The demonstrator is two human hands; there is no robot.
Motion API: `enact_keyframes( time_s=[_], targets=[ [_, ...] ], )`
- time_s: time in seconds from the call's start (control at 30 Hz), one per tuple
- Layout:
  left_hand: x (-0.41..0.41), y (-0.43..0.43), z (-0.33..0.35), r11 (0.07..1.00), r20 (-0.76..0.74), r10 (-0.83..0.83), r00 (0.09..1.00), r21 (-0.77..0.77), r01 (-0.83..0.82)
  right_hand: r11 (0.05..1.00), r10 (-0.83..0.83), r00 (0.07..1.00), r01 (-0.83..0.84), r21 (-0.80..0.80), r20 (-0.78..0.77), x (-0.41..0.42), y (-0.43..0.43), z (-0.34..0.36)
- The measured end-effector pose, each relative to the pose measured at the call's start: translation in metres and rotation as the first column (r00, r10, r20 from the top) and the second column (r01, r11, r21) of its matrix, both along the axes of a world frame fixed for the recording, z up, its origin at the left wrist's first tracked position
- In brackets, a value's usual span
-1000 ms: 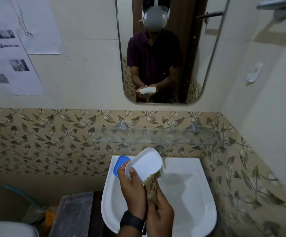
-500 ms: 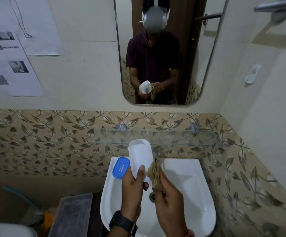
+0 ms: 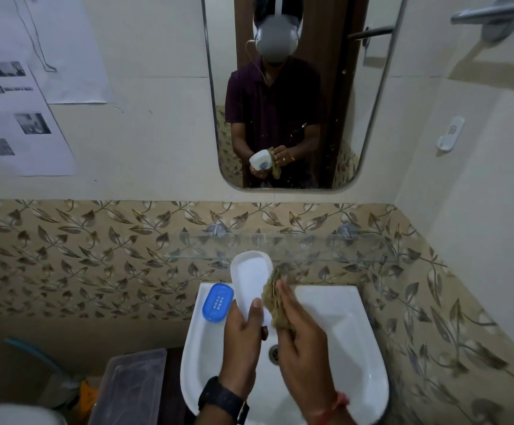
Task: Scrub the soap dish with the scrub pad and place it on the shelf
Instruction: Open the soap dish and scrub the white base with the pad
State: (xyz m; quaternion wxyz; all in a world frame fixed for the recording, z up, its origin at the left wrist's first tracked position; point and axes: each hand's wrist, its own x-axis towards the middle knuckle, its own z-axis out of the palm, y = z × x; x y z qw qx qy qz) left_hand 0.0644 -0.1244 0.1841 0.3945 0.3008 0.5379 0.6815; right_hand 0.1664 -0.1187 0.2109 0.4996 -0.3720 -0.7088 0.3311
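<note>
The white oval soap dish (image 3: 251, 279) stands upright over the basin, its hollow side facing me. My left hand (image 3: 243, 335) grips its lower end, thumb on the inner face. My right hand (image 3: 298, 342) presses a brown scrub pad (image 3: 272, 294) against the dish's right edge. The glass shelf (image 3: 311, 248) runs along the leaf-patterned tiles just behind and above the dish.
A white basin (image 3: 354, 338) with its drain (image 3: 274, 352) lies below my hands. A blue soap dish insert (image 3: 218, 302) rests on the basin's back left corner. A mirror (image 3: 292, 87) hangs above. A clear plastic box (image 3: 130, 384) sits low left.
The dish turned from tilted to upright and rose toward the shelf. My right hand came up with the pad from under the dish to its right edge.
</note>
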Motion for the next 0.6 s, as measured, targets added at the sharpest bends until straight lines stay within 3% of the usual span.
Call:
enact_keyframes(
  time_s=[0.13,0.3,0.37,0.6],
  targets=[
    [-0.008,0.002,0.001,0.999,-0.022,0.011,1.0,-0.031,-0.012,1.0,0.004,0.999,-0.005,-0.027,-0.043,0.006,-0.026,-0.016],
    [0.006,-0.002,-0.003,0.995,-0.072,-0.081,0.994,-0.069,0.076,0.991,-0.041,0.993,0.026,-0.133,-0.109,-0.002,0.037,0.031],
    [0.01,-0.001,-0.002,0.995,-0.073,-0.076,0.994,-0.068,0.071,0.996,-0.016,0.996,0.007,-0.093,-0.092,-0.004,0.047,0.038],
    [-0.007,0.004,-0.003,0.997,-0.111,-0.004,0.994,-0.077,-0.004,0.999,-0.036,0.993,0.031,-0.043,-0.111,0.008,-0.028,-0.032]
  ],
)
